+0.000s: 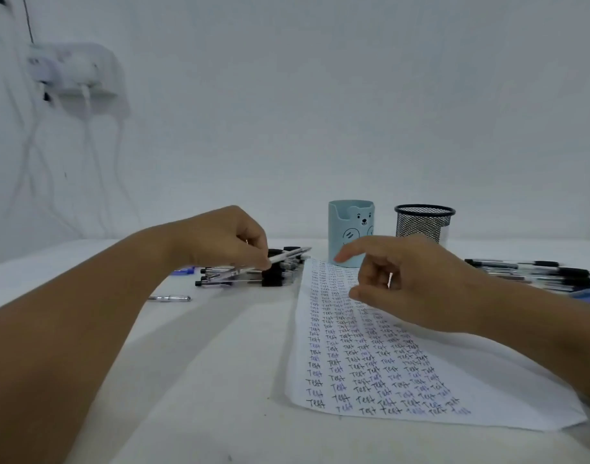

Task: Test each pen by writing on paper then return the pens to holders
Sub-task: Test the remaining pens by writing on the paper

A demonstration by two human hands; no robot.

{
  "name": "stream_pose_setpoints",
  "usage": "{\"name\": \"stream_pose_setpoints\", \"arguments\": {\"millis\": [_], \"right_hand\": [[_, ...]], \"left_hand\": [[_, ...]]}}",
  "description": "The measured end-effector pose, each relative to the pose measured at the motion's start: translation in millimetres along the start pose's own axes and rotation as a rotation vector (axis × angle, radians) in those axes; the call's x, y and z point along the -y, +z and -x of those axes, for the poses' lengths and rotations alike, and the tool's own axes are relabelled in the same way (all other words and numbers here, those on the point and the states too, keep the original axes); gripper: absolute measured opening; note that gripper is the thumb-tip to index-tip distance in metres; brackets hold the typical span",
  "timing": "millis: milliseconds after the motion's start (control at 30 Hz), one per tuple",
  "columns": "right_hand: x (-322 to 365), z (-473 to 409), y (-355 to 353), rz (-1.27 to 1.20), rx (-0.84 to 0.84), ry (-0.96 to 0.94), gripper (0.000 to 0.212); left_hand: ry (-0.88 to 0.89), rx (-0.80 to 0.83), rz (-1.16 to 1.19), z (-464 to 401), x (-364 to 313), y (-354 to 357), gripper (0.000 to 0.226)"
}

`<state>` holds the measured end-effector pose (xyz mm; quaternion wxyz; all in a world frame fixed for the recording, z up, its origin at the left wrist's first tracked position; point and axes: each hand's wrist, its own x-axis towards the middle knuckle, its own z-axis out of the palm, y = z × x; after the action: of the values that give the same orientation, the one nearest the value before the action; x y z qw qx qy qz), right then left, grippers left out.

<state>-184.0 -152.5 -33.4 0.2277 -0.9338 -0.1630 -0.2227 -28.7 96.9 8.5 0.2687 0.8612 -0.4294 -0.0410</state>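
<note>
My left hand pinches a clear pen by its shaft, lifted just above a pile of black-capped pens at the table's middle left. My right hand hovers over the top of the paper, fingers loosely spread and holding nothing. The sheet is covered with rows of the word "Test" in black and blue ink. Behind it stand a light blue bear-faced holder and a black mesh holder; no pens show above either rim.
A second heap of pens lies at the right edge of the white table. One loose pen lies left of the paper. A wall socket with white cables hangs at the far left.
</note>
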Motion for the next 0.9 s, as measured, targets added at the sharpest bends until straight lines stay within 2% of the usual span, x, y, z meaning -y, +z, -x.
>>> {"name": "stream_pose_setpoints", "arguments": {"millis": [133, 233, 300, 367, 400, 467, 533, 667, 800, 900], "right_hand": [[7, -1, 1, 0.217, -0.121, -0.026, 0.052], [10, -5, -3, 0.431, -0.135, -0.031, 0.025], [5, -6, -7, 0.449, -0.140, -0.002, 0.015], [-4, -3, -9, 0.257, -0.159, 0.091, 0.017], [-8, -1, -10, 0.057, -0.160, 0.177, 0.023], [-11, 4, -10, -0.374, -0.138, 0.371, 0.036], [-10, 6, -9, -0.604, -0.125, 0.489, 0.043], [-6, 7, -5, -0.736, -0.039, 0.556, 0.037], [-5, 5, 2, -0.580, -0.085, 0.507, 0.043], [-7, 6, 2, -0.524, -0.099, 0.490, 0.038]], "left_hand": [[0.110, 0.081, 0.225, -1, -31, 18, 0.030], [0.178, 0.156, 0.339, -1, -53, 38, 0.029], [0.161, 0.134, 0.475, -5, -60, 49, 0.044], [0.093, 0.055, 0.522, -9, -59, 60, 0.058], [0.074, 0.019, 0.467, -10, -57, 65, 0.053], [0.083, 0.001, 0.221, -11, -48, 73, 0.027], [0.081, 0.038, -0.049, -10, -42, 76, 0.013], [0.092, 0.044, -0.109, -12, -45, 74, 0.018], [0.101, 0.049, -0.119, -14, -45, 75, 0.020], [0.109, 0.041, -0.104, -14, -44, 75, 0.020]]}}
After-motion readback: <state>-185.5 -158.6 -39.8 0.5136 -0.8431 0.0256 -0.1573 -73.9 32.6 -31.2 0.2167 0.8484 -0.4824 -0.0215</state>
